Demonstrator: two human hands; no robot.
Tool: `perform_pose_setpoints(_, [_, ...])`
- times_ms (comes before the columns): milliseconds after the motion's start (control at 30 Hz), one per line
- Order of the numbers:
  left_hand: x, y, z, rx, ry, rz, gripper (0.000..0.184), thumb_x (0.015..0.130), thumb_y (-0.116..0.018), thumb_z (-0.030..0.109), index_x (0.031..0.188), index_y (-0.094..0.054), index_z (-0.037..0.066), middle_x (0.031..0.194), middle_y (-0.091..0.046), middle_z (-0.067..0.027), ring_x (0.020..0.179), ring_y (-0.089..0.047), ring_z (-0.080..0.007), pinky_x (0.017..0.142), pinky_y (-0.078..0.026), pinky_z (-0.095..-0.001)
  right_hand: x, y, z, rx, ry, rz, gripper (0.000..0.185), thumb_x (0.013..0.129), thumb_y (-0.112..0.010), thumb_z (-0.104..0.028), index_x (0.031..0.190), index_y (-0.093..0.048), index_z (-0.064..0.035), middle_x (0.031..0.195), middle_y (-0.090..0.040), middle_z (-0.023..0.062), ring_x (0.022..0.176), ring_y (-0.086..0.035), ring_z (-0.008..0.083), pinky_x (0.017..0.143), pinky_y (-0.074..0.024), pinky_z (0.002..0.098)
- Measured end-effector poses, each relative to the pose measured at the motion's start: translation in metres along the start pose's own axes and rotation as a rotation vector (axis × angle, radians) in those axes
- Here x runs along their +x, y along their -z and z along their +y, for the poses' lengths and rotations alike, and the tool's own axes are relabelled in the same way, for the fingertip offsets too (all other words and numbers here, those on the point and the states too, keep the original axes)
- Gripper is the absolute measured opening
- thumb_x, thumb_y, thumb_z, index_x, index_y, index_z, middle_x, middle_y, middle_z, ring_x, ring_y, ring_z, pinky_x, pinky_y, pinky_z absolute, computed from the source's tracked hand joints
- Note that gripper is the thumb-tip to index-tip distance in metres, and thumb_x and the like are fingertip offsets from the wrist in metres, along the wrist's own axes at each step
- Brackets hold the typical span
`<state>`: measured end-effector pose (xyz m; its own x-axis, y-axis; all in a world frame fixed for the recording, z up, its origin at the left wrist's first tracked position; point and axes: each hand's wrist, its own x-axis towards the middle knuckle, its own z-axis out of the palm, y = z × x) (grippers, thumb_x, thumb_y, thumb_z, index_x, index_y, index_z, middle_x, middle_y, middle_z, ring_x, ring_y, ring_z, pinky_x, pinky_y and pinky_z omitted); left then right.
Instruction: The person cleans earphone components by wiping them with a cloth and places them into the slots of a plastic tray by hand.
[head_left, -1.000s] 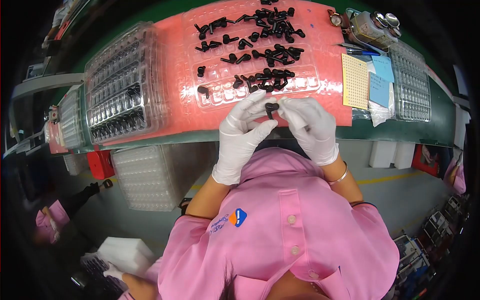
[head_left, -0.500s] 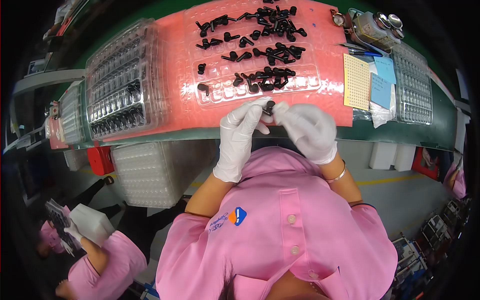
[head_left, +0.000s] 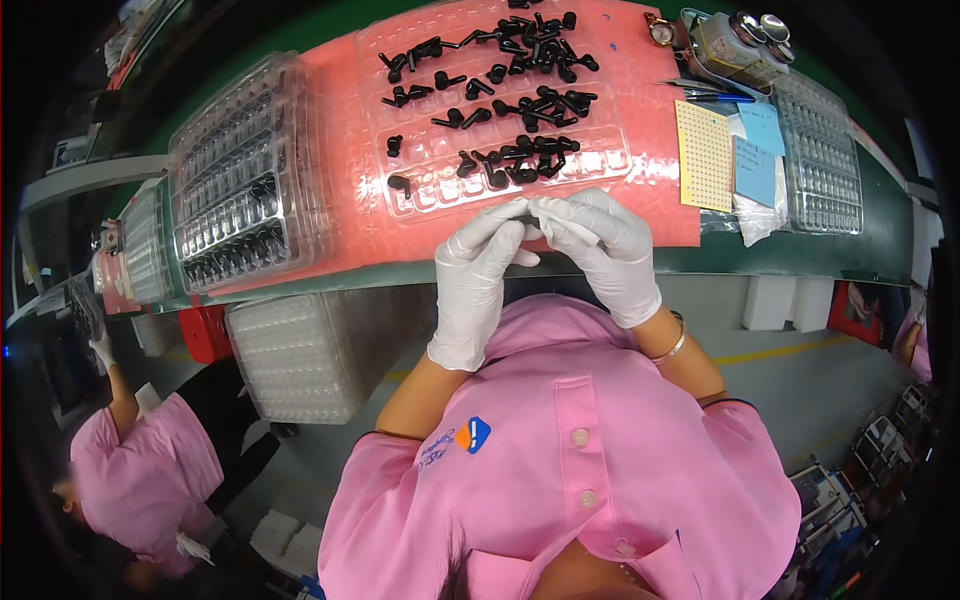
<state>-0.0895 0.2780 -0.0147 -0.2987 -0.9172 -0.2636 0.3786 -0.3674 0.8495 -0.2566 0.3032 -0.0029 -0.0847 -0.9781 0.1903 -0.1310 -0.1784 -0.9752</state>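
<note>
My left hand (head_left: 472, 290), in a white glove, is closed with its fingertips around a small black earbud (head_left: 531, 222), mostly hidden by the fingers. My right hand (head_left: 612, 255), gloved as well, pinches a white piece that looks like a wiping cloth (head_left: 572, 227) against the earbud. Both hands meet just above the table's front edge. Beyond them lies a clear plastic tray (head_left: 420, 205) with many loose black earbuds (head_left: 528, 160) scattered in rows over it.
On the left stands a stack of clear trays (head_left: 235, 170) partly filled with earbuds. At right are a yellow dotted sheet (head_left: 706, 155), blue notes (head_left: 758, 170), pens, metal-capped bottles (head_left: 740, 45), a watch (head_left: 660, 30) and more trays (head_left: 815, 150). A co-worker (head_left: 150, 460) is at lower left.
My right hand, blurred before, has come in closer around the earbud and now covers more of it. The co-worker at lower left has shifted, one arm now reaching up.
</note>
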Motion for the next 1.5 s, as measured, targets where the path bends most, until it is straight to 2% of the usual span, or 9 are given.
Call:
perform_pose_setpoints(433, [0.001,0.004,0.011,0.316,-0.294,0.070,0.027,0.089,-0.066,-0.002,0.115,-0.069,0.001,0.110,-0.063,-0.0069,0.087,-0.063,-0.0121,0.075,-0.054,-0.0224,0.005,0.006,0.011,-0.158,0.068,-0.185,0.016,0.088,-0.067,-0.002,0.104,-0.071,-0.0008,0.089,-0.065,0.0070,0.077,-0.064,0.0145,0.071,-0.0523,0.0248])
perform_pose_setpoints(567, [0.004,0.006,0.007,0.629,-0.473,-0.084,0.024,0.086,-0.066,-0.009,0.108,-0.069,-0.001,0.111,-0.064,-0.0088,0.091,-0.064,-0.0149,0.079,-0.053,-0.0250,-0.001,0.009,0.010,-0.049,-0.184,-0.247,0.015,0.088,-0.066,-0.003,0.103,-0.069,-0.0006,0.086,-0.065,0.0074,0.076,-0.065,0.0156,0.069,-0.0519,0.0255])
perform_pose_setpoints(667, [0.002,0.007,0.009,0.483,-0.341,-0.127,0.028,0.081,-0.069,-0.012,0.107,-0.066,0.000,0.108,-0.065,-0.0088,0.092,-0.064,-0.0154,0.080,-0.053,-0.0259,0.002,0.013,0.005,-0.497,0.118,-0.129,0.019,0.089,-0.067,-0.004,0.108,-0.067,-0.0017,0.086,-0.066,0.0061,0.077,-0.064,0.0134,0.069,-0.0515,0.0252])
perform_pose_setpoints(833, [0.000,0.002,0.016,0.546,-0.255,-0.121,0.038,0.077,-0.074,-0.010,0.110,-0.060,0.002,0.105,-0.067,-0.0085,0.094,-0.065,-0.0153,0.082,-0.053,-0.0279,0.002,0.018,0.010,-0.638,0.284,-0.170,0.019,0.090,-0.067,-0.003,0.108,-0.066,-0.0023,0.089,-0.067,0.0036,0.078,-0.063,0.0101,0.067,-0.0520,0.0263])
perform_pose_setpoints(933, [0.003,0.003,0.012,0.754,-0.464,-0.117,0.042,0.077,-0.076,-0.009,0.113,-0.059,0.003,0.105,-0.067,-0.0078,0.093,-0.065,-0.0144,0.083,-0.053,-0.0283,0.006,0.011,0.003,0.392,-0.384,0.091,0.018,0.090,-0.067,-0.004,0.108,-0.065,-0.0032,0.088,-0.066,0.0012,0.073,-0.060,0.0069,0.060,-0.0499,0.0240])
perform_pose_setpoints(1100, [0.003,0.000,0.015,0.980,-0.633,-0.134,0.043,0.078,-0.076,-0.007,0.115,-0.059,0.003,0.105,-0.067,-0.0063,0.090,-0.065,-0.0134,0.085,-0.052,-0.0286,0.001,0.005,0.002,0.559,-0.345,-0.001,0.020,0.090,-0.068,-0.007,0.109,-0.063,-0.0035,0.089,-0.066,0.0025,0.069,-0.057,0.0046,0.055,-0.0442,0.0195])
perform_pose_setpoints(1200, [0.001,0.001,0.014,0.813,-0.488,-0.127,0.043,0.079,-0.075,-0.006,0.117,-0.059,0.003,0.105,-0.067,-0.0061,0.089,-0.065,-0.0134,0.084,-0.052,-0.0283,0.006,0.015,-0.001,0.596,-0.622,-0.167,0.022,0.090,-0.069,-0.008,0.110,-0.061,-0.0031,0.093,-0.067,0.0052,0.075,-0.060,0.0060,0.061,-0.0466,0.0173])
perform_pose_setpoints(1367, [0.000,0.004,0.012,0.543,-0.266,-0.136,0.045,0.083,-0.073,-0.003,0.124,-0.056,0.004,0.103,-0.067,-0.0066,0.088,-0.063,-0.0124,0.080,-0.051,-0.0258,-0.001,0.011,0.006,0.678,-0.627,-0.177,0.022,0.089,-0.069,-0.006,0.109,-0.060,-0.0020,0.096,-0.067,0.0060,0.083,-0.063,0.0096,0.069,-0.0510,0.0200])
perform_pose_setpoints(1500, [0.002,0.000,0.020,0.132,0.014,-0.066,0.046,0.087,-0.067,-0.004,0.129,-0.053,0.006,0.097,-0.067,-0.0061,0.089,-0.062,-0.0090,0.084,-0.049,-0.0246,-0.002,-0.004,0.013,0.255,-0.249,0.070,0.020,0.088,-0.070,-0.004,0.105,-0.061,-0.0010,0.094,-0.066,0.0049,0.085,-0.064,0.0119,0.071,-0.0523,0.0214])
